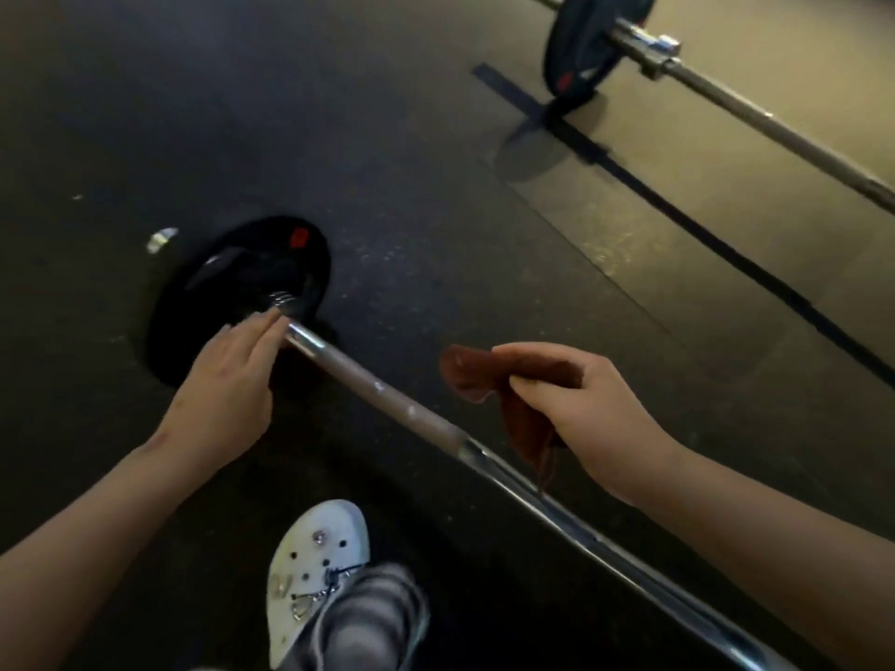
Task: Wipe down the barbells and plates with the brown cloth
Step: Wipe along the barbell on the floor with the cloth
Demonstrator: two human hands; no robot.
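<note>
A steel barbell [387,394] runs diagonally across the dark floor from lower right up to a black plate [232,283] with a red mark. A spring collar [282,298] sits on the bar against the plate. My left hand [227,380] reaches over the bar's end, its straight fingers touching the bar right beside the collar. My right hand [595,409] is just right of the bar and grips the bunched brown cloth [489,380], which hangs down over the shaft. A second barbell [755,109] with a black plate [581,41] lies at the top right.
My white clog [315,569] and grey trouser leg [368,622] are at the bottom centre, close to the bar. A small shiny metal piece [162,239] lies on the floor left of the near plate. A lighter floor mat [726,234] spreads under the far barbell.
</note>
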